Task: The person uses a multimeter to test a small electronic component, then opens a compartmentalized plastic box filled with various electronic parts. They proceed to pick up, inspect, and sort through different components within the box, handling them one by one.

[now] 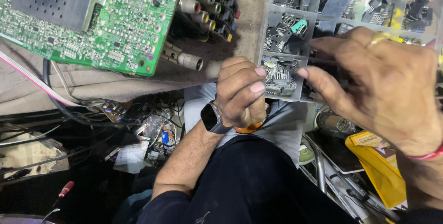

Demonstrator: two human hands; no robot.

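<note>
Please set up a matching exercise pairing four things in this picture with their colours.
Things:
1. circuit board
2. smartwatch
3. bag
4. ring

Colours:
A. gold
B. green
C. yellow
D. black

Pairs: 1-B, 2-D, 3-C, 4-A. The smartwatch sits on the left hand wrist; the ring is on the right hand.

Yellow flat packet (376, 171) lies lower right, below clear compartment box (295, 34); dark square watch screen (210, 117) sits left of the packet
</note>
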